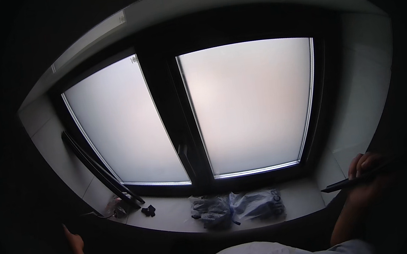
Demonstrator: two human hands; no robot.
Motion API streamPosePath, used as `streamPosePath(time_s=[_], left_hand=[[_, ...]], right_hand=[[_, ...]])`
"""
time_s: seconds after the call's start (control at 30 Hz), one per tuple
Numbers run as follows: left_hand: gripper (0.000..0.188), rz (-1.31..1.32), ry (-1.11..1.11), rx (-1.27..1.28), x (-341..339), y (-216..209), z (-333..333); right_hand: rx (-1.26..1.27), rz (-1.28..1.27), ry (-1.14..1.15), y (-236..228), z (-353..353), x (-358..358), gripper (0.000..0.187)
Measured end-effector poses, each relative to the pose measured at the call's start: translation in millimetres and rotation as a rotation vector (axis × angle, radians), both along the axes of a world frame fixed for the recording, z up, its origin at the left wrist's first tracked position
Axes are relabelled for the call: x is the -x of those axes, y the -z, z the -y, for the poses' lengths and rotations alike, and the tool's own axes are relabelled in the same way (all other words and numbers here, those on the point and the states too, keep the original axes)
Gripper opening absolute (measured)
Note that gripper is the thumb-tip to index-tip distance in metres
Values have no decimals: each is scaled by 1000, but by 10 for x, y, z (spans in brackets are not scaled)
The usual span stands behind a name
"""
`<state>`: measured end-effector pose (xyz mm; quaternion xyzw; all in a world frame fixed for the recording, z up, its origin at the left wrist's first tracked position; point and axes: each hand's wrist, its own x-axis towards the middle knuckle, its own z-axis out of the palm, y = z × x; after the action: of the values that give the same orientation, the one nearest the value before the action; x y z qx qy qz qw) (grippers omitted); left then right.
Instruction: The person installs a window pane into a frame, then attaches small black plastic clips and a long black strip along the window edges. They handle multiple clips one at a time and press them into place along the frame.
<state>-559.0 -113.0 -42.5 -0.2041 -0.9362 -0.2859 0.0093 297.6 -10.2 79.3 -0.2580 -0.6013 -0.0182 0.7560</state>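
Observation:
At the right, my right hand (365,181) is closed around a long dark strip (337,186). One end of this strip juts out toward the window, and the other fades into shadow. My left hand (74,240) is held out low at the left, below the sill corner, with a finger or thumb stretched out. Its other fingers are lost in the dark, and nothing shows in it. Nearest to it on the sill are a small clear plastic bag (118,207) and a few small black pieces (148,211). Two long dark strips (97,167) lean in the left corner of the window recess.
A dark-framed window with frosted panes (251,106) fills the recess, its handle (183,152) on the middle post. Plastic-wrapped bundles (239,208) lie on the pale sill (301,201). Tiled side walls (366,76) flank it. Deep shadow surrounds the recess.

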Motion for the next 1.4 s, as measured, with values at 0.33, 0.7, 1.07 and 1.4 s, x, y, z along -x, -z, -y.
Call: streamPosePath(time_s=[0.33,0.7,1.07,1.4], left_hand=[[25,-287,164,-234,-699,-1480,-728],[18,-833,1344,-773,-3422,-2616,-2211],[59,-1163,1169,-1003,-4680,-3116,-3676],[76,-1333,1098,-1156,-4361,-3174,-3886]], right_hand=[[178,611,297,-417,-857,594,13],[-374,755,608,-1635,-2226,852,13],[-428,719,626,-1740,-2641,792,18],[-413,656,625,-1666,-2619,790,16]])
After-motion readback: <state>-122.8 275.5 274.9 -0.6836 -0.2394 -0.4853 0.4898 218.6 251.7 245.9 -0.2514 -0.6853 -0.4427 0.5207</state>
